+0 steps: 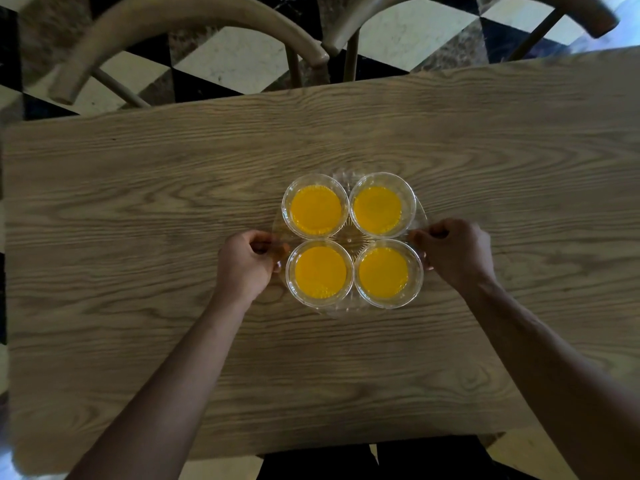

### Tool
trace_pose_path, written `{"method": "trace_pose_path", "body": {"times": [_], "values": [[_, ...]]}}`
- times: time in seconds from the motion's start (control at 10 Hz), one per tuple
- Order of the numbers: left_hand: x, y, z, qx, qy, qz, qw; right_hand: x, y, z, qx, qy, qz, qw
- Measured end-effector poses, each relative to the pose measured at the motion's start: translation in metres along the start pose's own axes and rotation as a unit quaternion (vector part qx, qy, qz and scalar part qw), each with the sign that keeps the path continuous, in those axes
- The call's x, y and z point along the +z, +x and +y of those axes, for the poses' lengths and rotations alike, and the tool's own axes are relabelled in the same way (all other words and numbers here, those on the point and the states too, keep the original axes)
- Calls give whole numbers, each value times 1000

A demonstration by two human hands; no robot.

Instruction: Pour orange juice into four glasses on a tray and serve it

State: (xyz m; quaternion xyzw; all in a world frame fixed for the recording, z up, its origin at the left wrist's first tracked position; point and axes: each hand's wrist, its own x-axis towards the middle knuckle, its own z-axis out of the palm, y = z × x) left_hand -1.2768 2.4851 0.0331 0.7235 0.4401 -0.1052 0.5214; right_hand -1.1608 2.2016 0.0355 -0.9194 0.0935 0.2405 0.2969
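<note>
Several clear glasses of orange juice stand in a tight two-by-two square on a round clear tray (341,180) in the middle of the wooden table (138,209). The far pair are a left glass (315,206) and a right glass (378,204); the near pair are a left glass (320,271) and a right glass (383,273). My left hand (246,265) grips the tray's left rim with curled fingers. My right hand (455,252) grips the tray's right rim the same way. The tray is hard to make out against the wood.
Two curved wooden chair backs (180,26) (485,8) stand beyond the table's far edge, over a black, white and brown tiled floor (235,60). The table's near edge runs just above my dark trousers (374,459).
</note>
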Motion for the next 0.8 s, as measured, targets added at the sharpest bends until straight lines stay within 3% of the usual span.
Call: {"method": "trace_pose_path", "body": {"times": [0.2,0.5,0.8], "values": [[-4,-9,9,27,-15,-3,1000,-9,-9,-6,-6,-34,23,999],[-27,-21,0,89,61,8,994,-18,-32,1,-57,-32,9,998],[-35,-48,-4,119,85,10,989,-27,-59,8,-107,-49,-39,992]]}}
